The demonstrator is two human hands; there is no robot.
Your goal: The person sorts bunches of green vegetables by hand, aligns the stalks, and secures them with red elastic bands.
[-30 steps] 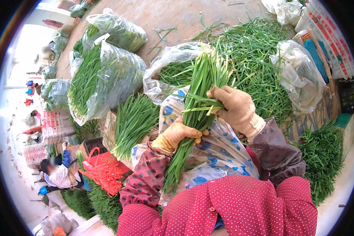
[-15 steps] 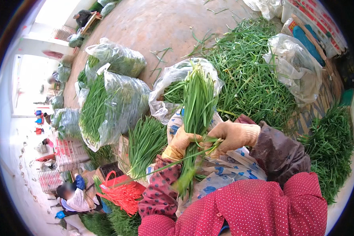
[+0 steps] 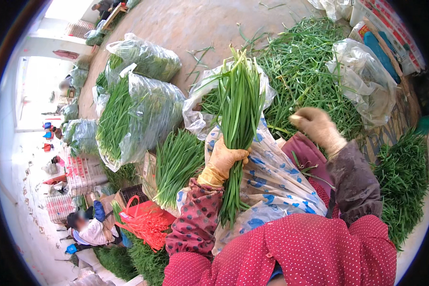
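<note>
My left hand [image 3: 225, 158], in a yellowish glove, is wrapped round the middle of a bunch of green chives [image 3: 240, 107]. The bunch stands upright over my lap, pale ends up, with leaf tips hanging below the fist. My right hand [image 3: 317, 126], in a beige knitted glove, is apart from the bunch, beside the large heap of loose chives [image 3: 300, 71]. Motion blurs its fingers, which look bent; whether anything is in them does not show. A few stray leaves [image 3: 306, 168] lie below that hand. A white cloth with blue flowers [image 3: 276, 176] covers my lap.
Behind the bunch sits an open clear plastic bag [image 3: 195, 114]. Bagged chives [image 3: 152, 109] and a neat pile of chives [image 3: 178, 167] are to the left, near red ties [image 3: 145, 224]. More greens [image 3: 400, 186] lie at right. Another person [image 3: 93, 226] works at lower left.
My right hand has let go of the stray leaves at the bunch and moved up and right, towards the heap. My left hand still grips the bunch, which now shows fully.
</note>
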